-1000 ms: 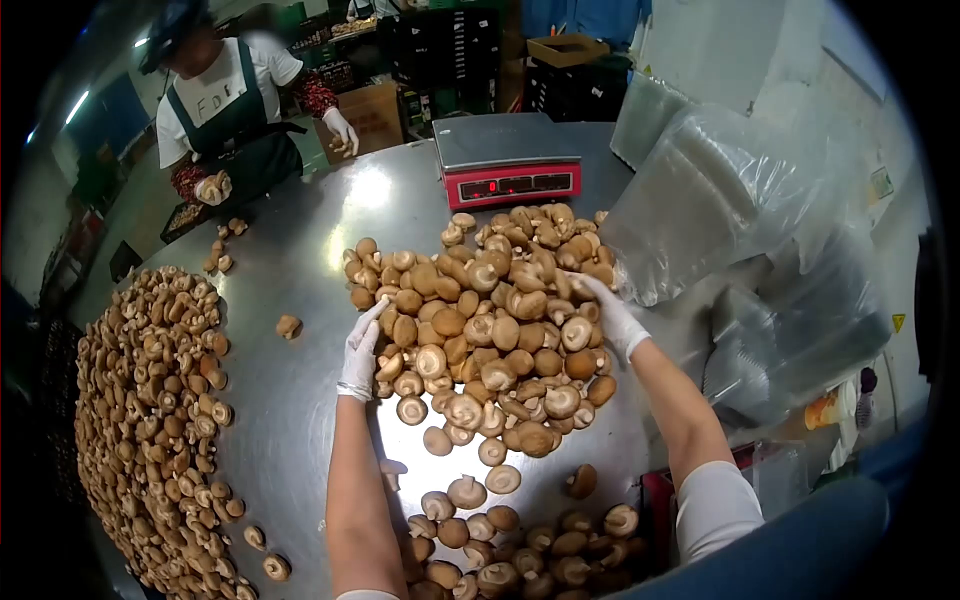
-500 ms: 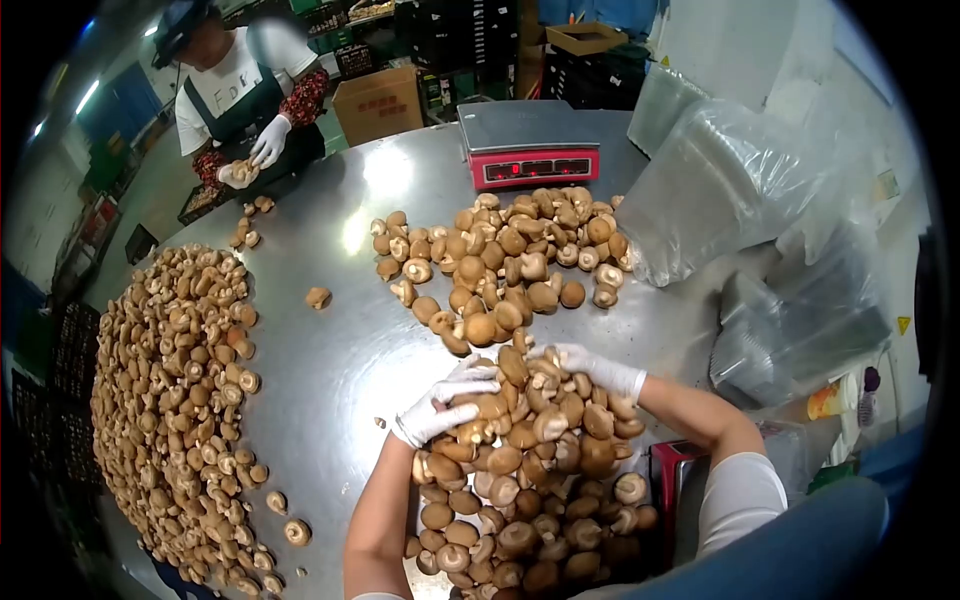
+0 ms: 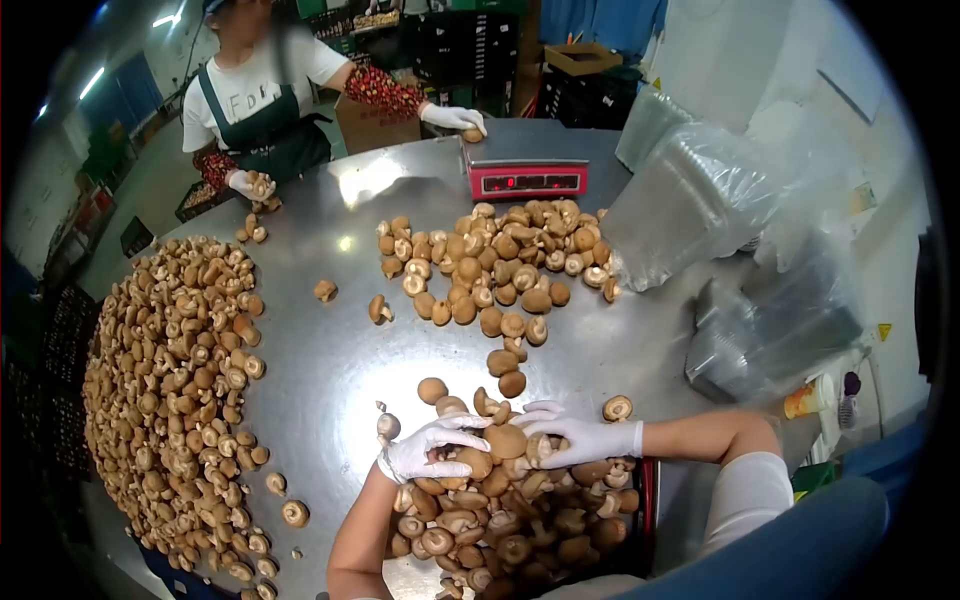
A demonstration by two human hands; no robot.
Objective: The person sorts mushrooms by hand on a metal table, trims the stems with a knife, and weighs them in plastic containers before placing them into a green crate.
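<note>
My left hand [image 3: 432, 450], in a white glove, curls its fingers round brown mushrooms, shiitake by their look, at the top of the near heap [image 3: 470, 520]. My right hand [image 3: 580, 440], gloved too, presses on the heap's right side with its fingers bent over mushrooms. A broad-capped mushroom [image 3: 505, 440] lies between the two hands. Just beyond them sit a few loose mushrooms [image 3: 432, 390], and one [image 3: 617, 408] lies beyond my right wrist. The base under the near heap is mostly hidden.
A large mushroom pile [image 3: 170, 400] covers the left side; a smaller group [image 3: 500, 250] lies mid-table. Behind it stands a red scale [image 3: 530, 180], where a co-worker's gloved hand [image 3: 455, 117] holds a mushroom. Clear plastic bags [image 3: 690, 200] and stacked plastic trays [image 3: 740, 340] are at right.
My hands have moved slightly nearer me, and mushrooms have spread or rolled apart beyond them. The co-worker has reached one hand out to the scale with a mushroom.
</note>
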